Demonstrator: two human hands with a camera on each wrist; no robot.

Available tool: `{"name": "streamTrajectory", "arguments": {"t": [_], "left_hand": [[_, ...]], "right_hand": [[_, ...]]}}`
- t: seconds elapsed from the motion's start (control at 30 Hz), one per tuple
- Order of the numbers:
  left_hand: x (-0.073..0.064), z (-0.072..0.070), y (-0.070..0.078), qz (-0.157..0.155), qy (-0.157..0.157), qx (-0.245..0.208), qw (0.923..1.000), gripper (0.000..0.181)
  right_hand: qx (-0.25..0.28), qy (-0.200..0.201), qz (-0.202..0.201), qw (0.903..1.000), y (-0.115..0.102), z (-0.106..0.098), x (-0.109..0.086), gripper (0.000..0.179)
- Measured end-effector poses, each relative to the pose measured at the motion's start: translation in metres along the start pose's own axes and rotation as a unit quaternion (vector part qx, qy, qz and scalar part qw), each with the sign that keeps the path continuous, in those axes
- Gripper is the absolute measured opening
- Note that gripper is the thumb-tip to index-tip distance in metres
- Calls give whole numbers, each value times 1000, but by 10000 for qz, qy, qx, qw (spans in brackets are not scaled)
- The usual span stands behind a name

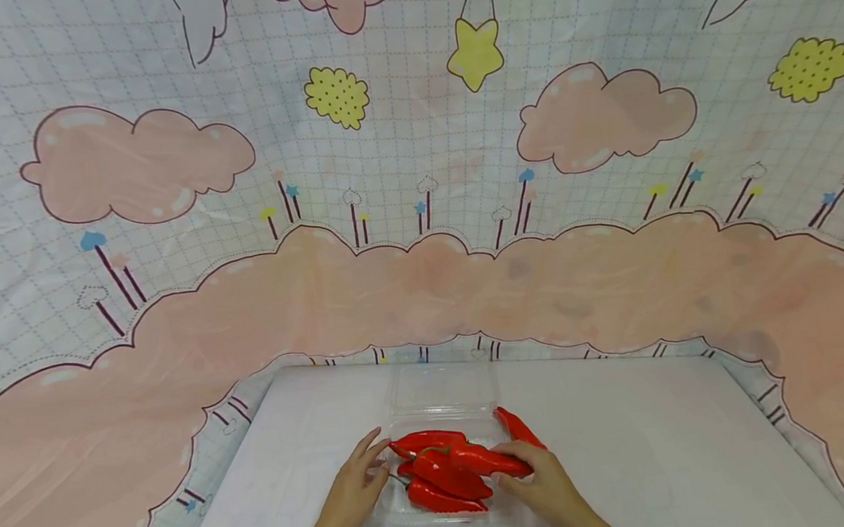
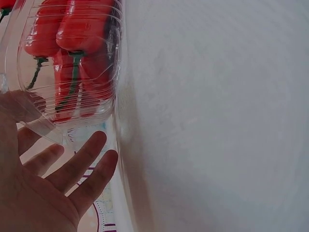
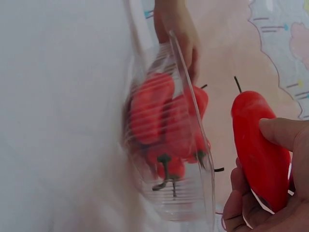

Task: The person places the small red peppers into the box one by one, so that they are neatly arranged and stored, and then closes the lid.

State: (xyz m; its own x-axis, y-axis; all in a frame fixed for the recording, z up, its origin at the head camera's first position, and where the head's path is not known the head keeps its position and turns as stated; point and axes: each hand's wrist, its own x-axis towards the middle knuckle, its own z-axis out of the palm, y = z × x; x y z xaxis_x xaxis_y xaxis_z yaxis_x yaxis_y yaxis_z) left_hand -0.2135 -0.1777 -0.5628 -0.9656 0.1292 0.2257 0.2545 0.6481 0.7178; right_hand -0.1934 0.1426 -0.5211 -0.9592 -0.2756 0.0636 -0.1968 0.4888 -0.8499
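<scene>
A clear plastic clamshell box holds several red peppers with green stems, piled up to its rim. My left hand is at the box's left end, fingers spread and fairly straight; in the left wrist view the thumb side overlaps the box's clear rim. At the right end, my right hand grips one red pepper between thumb and fingers, held above the rim, its thin dark stem pointing away from the palm.
Behind the peppers the box's clear lid lies folded back. One more red pepper is just right of the box, beyond my right hand. The white tabletop stretches to both sides, with a cloud-patterned cloth hanging behind it.
</scene>
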Motion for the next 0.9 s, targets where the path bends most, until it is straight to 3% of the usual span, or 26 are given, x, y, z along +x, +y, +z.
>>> {"name": "streamTrajectory", "arguments": {"t": [0.23,0.73,0.9], "left_hand": [[0,1,-1,27,29,-85,10000,41],[1,0,-1,88,28,-19,10000,41],[1,0,-1,103,43,-24,9999,40]], "right_hand": [[120,-273,178,9994,-4,9,-2,41],[119,-698,125,9974,-11,28,-2,39],[-137,-720,76,9973,-14,30,-2,38]]}}
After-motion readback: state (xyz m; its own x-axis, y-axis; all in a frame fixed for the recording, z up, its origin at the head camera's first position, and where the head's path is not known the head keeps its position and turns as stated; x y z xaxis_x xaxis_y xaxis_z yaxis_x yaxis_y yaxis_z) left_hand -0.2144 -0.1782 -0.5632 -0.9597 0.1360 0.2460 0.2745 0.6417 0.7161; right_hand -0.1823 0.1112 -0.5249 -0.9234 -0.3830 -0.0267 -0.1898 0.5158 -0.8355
